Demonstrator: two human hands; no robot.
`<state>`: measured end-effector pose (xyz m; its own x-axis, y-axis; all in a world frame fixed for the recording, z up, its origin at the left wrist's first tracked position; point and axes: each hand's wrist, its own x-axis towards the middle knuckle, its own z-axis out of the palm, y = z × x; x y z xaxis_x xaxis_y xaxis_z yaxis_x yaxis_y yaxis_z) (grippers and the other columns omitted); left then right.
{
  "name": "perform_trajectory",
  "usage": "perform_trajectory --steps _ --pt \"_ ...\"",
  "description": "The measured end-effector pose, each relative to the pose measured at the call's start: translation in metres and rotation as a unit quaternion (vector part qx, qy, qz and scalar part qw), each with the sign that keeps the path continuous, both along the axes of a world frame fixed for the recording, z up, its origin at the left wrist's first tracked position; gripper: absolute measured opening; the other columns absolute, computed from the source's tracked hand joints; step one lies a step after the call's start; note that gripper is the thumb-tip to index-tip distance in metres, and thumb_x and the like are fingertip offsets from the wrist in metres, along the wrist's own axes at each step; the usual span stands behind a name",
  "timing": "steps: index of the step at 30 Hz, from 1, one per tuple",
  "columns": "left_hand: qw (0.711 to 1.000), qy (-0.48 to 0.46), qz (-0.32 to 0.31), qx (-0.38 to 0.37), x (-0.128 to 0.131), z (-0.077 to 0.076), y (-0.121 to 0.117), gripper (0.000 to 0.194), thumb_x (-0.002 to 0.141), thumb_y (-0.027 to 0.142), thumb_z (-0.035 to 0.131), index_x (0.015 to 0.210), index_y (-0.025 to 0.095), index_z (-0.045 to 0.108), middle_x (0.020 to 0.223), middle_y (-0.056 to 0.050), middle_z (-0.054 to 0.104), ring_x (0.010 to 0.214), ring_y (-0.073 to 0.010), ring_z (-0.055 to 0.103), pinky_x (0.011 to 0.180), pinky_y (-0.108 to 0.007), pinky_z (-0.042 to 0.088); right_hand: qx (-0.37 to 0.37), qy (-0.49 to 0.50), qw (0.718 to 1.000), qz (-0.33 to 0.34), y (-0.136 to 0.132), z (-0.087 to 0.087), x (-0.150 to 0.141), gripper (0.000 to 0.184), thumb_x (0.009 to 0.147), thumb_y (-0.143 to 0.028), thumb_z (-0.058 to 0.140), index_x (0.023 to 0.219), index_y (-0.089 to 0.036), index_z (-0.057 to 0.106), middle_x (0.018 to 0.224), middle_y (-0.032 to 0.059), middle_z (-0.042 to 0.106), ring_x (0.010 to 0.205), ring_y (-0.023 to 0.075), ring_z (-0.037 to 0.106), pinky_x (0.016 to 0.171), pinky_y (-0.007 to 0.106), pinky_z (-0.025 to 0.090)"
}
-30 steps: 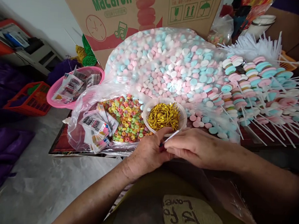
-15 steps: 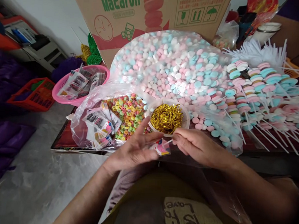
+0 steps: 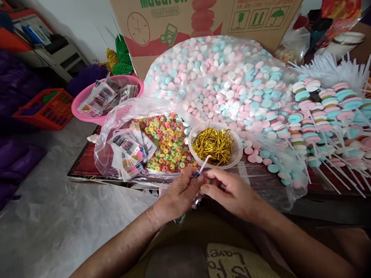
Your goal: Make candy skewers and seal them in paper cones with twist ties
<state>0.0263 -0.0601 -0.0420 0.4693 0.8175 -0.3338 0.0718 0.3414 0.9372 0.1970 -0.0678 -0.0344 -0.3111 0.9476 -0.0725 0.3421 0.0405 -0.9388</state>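
Note:
My left hand (image 3: 178,194) is closed, thumb and fingers pinching the gathered neck of a small printed plastic bag (image 3: 196,201) around a white stick (image 3: 204,163). The stick points up and away from me; the bag hangs below, mostly hidden by the fingers. My right hand (image 3: 238,195) is close beside it, fingers curled and thumb bent inward at the stick. What lies between its fingertips is too small to make out. Just beyond both hands stands a clear round tub (image 3: 237,155) of gold twist ties (image 3: 215,146).
Small ring candies (image 3: 169,146) and a stack of printed bags (image 3: 128,150) lie on plastic at left, by a pink basket (image 3: 80,111). A big bag of pastel candy discs (image 3: 208,73) fills the middle, before a cardboard box (image 3: 180,17). Candy skewers (image 3: 328,118) are piled at right.
My left hand, open half a second ago, has closed around the bag's neck and stick. The stick now points upward, and my right hand has shifted to the fingertips of my left.

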Motion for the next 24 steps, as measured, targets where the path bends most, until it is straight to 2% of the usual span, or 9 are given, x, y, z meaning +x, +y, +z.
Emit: perform_trajectory --steps 3,6,10,13,16,19,21,22,24 --pt "0.997 -0.053 -0.001 -0.062 -0.004 -0.005 -0.001 0.055 0.087 0.061 0.037 0.123 0.020 0.041 0.067 0.001 0.057 0.054 -0.0126 0.055 0.050 -0.023 0.043 0.003 0.042 0.999 -0.020 -0.009 -0.004 -0.009 0.025 0.090 -0.034 0.044 0.070 -0.019 0.046 0.057 -0.0033 0.053 0.050 0.0087 0.052 0.049 0.020 0.040" --pt "0.992 -0.049 -0.087 -0.072 -0.011 -0.002 -0.002 0.047 0.087 0.056 0.043 0.112 0.017 0.054 0.081 -0.004 0.062 0.071 -0.0158 0.060 0.063 -0.026 0.046 0.017 0.040 0.998 -0.053 -0.012 -0.004 -0.013 0.022 0.089 -0.031 0.045 0.070 -0.019 0.047 0.056 -0.0042 0.054 0.044 0.0067 0.047 0.044 0.019 0.036" --pt "0.981 0.082 -0.146 0.099 -0.012 0.009 0.002 0.033 0.092 0.043 0.042 0.100 0.017 0.060 0.093 -0.005 0.063 0.086 -0.0176 0.057 0.080 -0.029 0.043 0.158 -0.053 0.980 -0.105 -0.008 -0.005 -0.016 0.019 0.084 -0.026 0.050 0.066 -0.019 0.048 0.055 -0.0031 0.051 0.049 0.0082 0.046 0.049 0.021 0.037" --pt "0.970 0.070 -0.160 0.169 -0.010 0.014 0.006 0.029 0.093 0.036 0.040 0.110 0.019 0.058 0.109 -0.005 0.061 0.103 -0.0190 0.053 0.094 -0.030 0.038 0.149 -0.028 0.978 -0.140 -0.005 -0.008 -0.022 0.016 0.086 -0.026 0.048 0.071 -0.020 0.047 0.053 -0.0047 0.049 0.045 0.0077 0.043 0.046 0.021 0.036" --pt "0.965 0.061 -0.184 0.178 -0.006 0.014 0.008 0.029 0.091 0.036 0.044 0.107 0.017 0.057 0.104 -0.005 0.062 0.099 -0.0191 0.054 0.089 -0.030 0.041 0.106 0.002 0.983 -0.151 -0.003 -0.009 -0.024 0.007 0.087 -0.024 0.047 0.081 -0.020 0.047 0.055 -0.0057 0.052 0.045 0.0083 0.048 0.046 0.020 0.039" --pt "0.969 0.100 -0.171 0.149 -0.004 0.017 0.011 0.026 0.088 0.038 0.045 0.091 0.015 0.059 0.085 -0.003 0.060 0.081 -0.0161 0.054 0.073 -0.026 0.043 0.164 -0.034 0.978 -0.128 -0.001 -0.001 -0.015 0.003 0.088 -0.019 0.047 0.088 -0.020 0.050 0.058 -0.0047 0.057 0.048 0.0094 0.053 0.049 0.021 0.044" --pt "0.979 0.130 -0.145 0.067 -0.005 0.022 0.016 0.027 0.087 0.038 0.043 0.082 0.016 0.056 0.075 -0.001 0.057 0.067 -0.0133 0.053 0.058 -0.023 0.040 0.283 -0.077 0.945 -0.146 0.002 0.008 -0.005 0.011 0.088 -0.015 0.047 0.095 -0.020 0.053 0.070 0.0000 0.064 0.059 0.0122 0.060 0.058 0.025 0.049" --pt "0.980 0.141 -0.137 0.029 -0.006 0.024 0.019 0.027 0.087 0.038 0.041 0.079 0.017 0.054 0.072 0.000 0.055 0.062 -0.0121 0.051 0.053 -0.022 0.037 0.363 -0.116 0.914 -0.140 0.003 0.013 0.000 0.016 0.087 -0.013 0.047 0.100 -0.020 0.055 0.081 0.0040 0.067 0.072 0.0154 0.063 0.068 0.029 0.051" --pt "0.977 0.149 -0.155 -0.005 -0.010 0.027 0.023 0.025 0.085 0.037 0.042 0.073 0.017 0.053 0.067 0.001 0.054 0.056 -0.0109 0.049 0.049 -0.022 0.035 0.502 -0.220 0.835 -0.043 0.004 0.019 0.007 0.025 0.086 -0.011 0.047 0.108 -0.019 0.056 0.103 0.0101 0.066 0.103 0.0222 0.058 0.091 0.041 0.045"
